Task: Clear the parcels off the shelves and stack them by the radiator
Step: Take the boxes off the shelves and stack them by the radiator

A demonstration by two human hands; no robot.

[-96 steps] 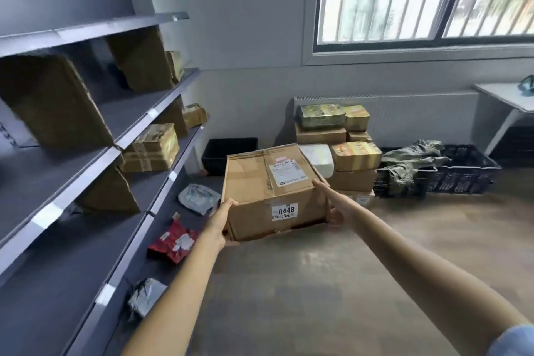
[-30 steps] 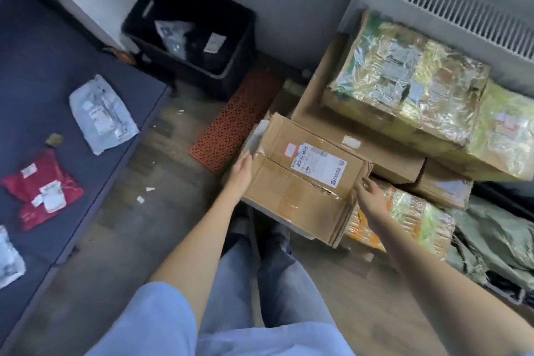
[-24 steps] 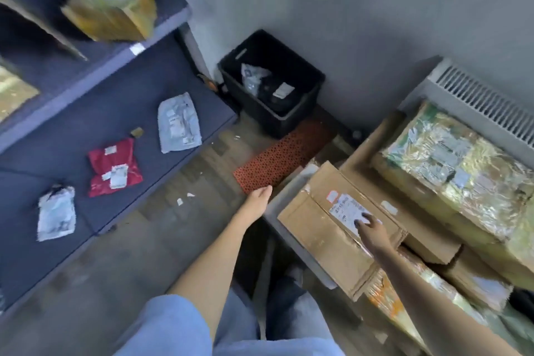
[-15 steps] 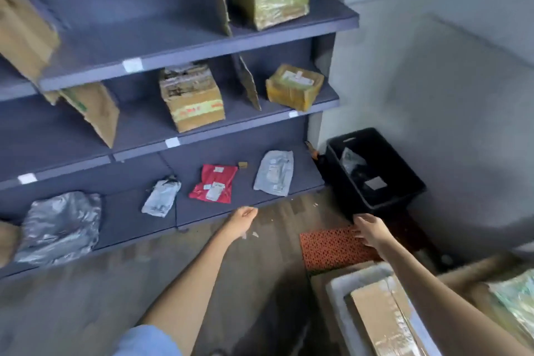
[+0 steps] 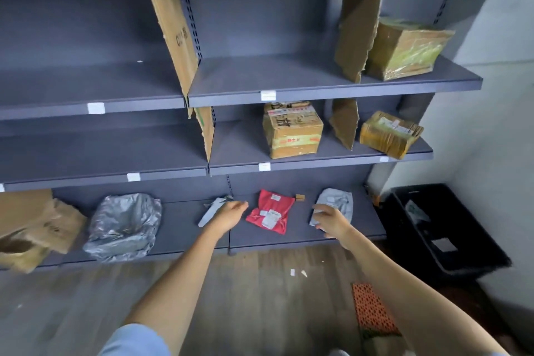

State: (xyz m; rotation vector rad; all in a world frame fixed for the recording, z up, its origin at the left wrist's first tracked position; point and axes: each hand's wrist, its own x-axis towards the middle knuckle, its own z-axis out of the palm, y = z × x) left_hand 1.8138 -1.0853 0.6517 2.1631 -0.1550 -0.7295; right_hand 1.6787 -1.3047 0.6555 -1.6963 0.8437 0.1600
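Observation:
I face the dark grey shelves [image 5: 318, 91]. On the bottom shelf lie a red mailer [image 5: 271, 211], a grey mailer [image 5: 336, 204] to its right, a small grey mailer [image 5: 212, 208] partly behind my left hand, and a big silver bag [image 5: 122, 225]. My left hand [image 5: 229, 215] hovers open just left of the red mailer. Over the grey mailer's near edge, my right hand [image 5: 331, 220] is open and holds nothing. The middle shelf carries a taped box [image 5: 291, 130] and a flatter taped box [image 5: 388, 134]. A wrapped box [image 5: 404, 49] stands on the upper shelf. The radiator is out of view.
Torn cardboard dividers [image 5: 176, 35] stand between shelf bays. Crumpled cardboard [image 5: 31, 228] lies at the bottom left. A black crate [image 5: 445, 231] sits on the wooden floor at the right wall, with an orange mat [image 5: 372, 309] in front of it.
I set the brown box down on the stack by the radiator, let go, and turned left to the shelves. Both hands have moved up over the bottom shelf's mailers.

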